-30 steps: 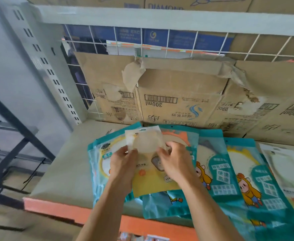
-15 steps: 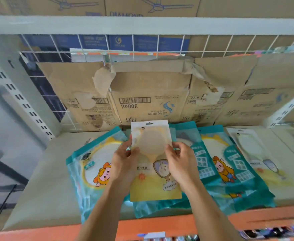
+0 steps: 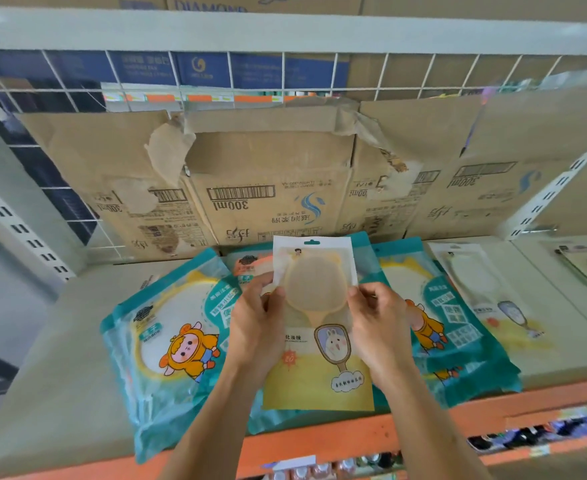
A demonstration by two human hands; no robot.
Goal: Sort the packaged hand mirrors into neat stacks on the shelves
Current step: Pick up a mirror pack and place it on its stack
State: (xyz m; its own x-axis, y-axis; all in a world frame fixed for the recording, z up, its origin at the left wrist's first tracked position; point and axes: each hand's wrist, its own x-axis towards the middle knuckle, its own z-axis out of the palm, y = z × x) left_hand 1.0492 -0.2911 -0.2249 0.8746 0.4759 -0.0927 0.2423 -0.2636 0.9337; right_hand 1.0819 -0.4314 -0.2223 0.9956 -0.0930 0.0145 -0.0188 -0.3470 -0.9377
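- Fingers of left hand point(image 3: 254, 327) and right hand point(image 3: 378, 327) still clamped on the yellow mirror packet point(image 3: 320, 375).
- It's drifted right, clear of the left teal packet point(image 3: 174, 327), probably bound for the matching packet point(image 3: 482, 292).

**A shop's stock shelves**

A grey metal shelf point(image 3: 60, 358) with an orange front edge point(image 3: 320, 441), slotted uprights point(image 3: 18, 230) and a wire grid back point(image 3: 283, 71) carries packaged mirrors point(image 3: 167, 341) laid out for sale. Barcoded cartons point(image 3: 257, 188) line the rear.
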